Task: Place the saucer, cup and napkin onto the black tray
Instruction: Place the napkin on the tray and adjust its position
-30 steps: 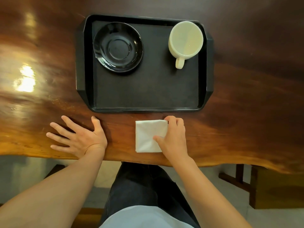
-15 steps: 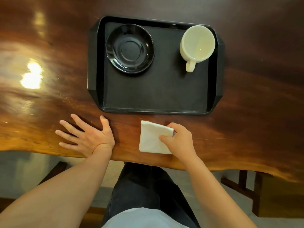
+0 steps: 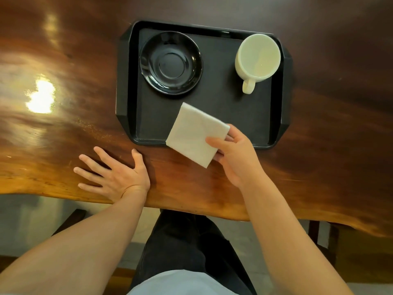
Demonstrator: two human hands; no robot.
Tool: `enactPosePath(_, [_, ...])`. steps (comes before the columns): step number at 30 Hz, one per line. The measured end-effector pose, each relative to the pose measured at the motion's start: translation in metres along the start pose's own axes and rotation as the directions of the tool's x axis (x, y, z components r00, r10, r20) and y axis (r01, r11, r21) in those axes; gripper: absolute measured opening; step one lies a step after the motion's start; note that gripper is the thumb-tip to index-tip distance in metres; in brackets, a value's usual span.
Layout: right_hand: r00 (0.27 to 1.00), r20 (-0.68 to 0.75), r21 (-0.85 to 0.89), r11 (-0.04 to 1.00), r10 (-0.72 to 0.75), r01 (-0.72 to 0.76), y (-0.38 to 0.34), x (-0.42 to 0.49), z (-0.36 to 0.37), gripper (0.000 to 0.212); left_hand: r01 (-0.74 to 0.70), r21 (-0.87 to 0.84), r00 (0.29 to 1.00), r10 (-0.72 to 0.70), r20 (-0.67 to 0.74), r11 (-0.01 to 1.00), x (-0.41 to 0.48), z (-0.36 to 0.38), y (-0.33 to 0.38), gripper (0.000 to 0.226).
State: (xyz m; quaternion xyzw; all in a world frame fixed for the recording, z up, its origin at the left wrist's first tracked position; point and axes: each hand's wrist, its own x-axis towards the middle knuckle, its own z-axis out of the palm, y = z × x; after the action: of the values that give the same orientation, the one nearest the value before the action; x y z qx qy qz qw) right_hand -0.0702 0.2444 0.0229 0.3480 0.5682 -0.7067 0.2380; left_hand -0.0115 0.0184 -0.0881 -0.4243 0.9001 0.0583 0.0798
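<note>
A black tray [image 3: 221, 107] lies on the wooden table. A black saucer [image 3: 170, 63] sits in its far left part. A cream cup [image 3: 257, 58] stands upright in its far right corner, handle toward me. My right hand [image 3: 236, 157] pinches the right edge of a folded white napkin [image 3: 196, 134], held tilted in the air over the tray's near edge. My left hand [image 3: 114, 173] rests flat on the table, fingers spread, to the left of the tray's near corner.
The wooden table [image 3: 63, 116] has a wavy near edge and a bright light glare at the left. My legs and a wooden bench frame [image 3: 319, 233] show below the edge.
My right hand has lifted the napkin off the table and carried it forward and up over the tray's near edge. My left hand has stayed flat on the table.
</note>
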Motion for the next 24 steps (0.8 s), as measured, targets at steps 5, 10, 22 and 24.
enactPosePath(5, [0.992,-0.126,0.031,0.999,-0.026,0.03,-0.01,0.02,-0.002,0.045,-0.003,0.002,1.0,0.003,0.0,1.0,0.0,0.001,-0.001,0.091])
enactPosePath(10, [0.979,-0.202,0.007,1.0,-0.017,0.019,-0.016,0.037,-0.009,0.042,-0.004,0.008,1.0,0.004,0.001,1.0,0.0,0.0,0.0,0.092])
enactPosePath(22, [0.955,-0.278,-0.244,0.969,-0.108,0.039,-0.026,0.056,-0.018,0.056,-0.002,0.009,1.0,0.002,0.002,1.0,-0.001,-0.001,0.0,0.092])
enactPosePath(24, [0.95,-0.295,-0.28,0.96,-0.106,0.02,-0.029,0.057,-0.019,0.05,-0.005,0.012,1.0,0.005,0.006,1.0,0.0,-0.002,0.0,0.092])
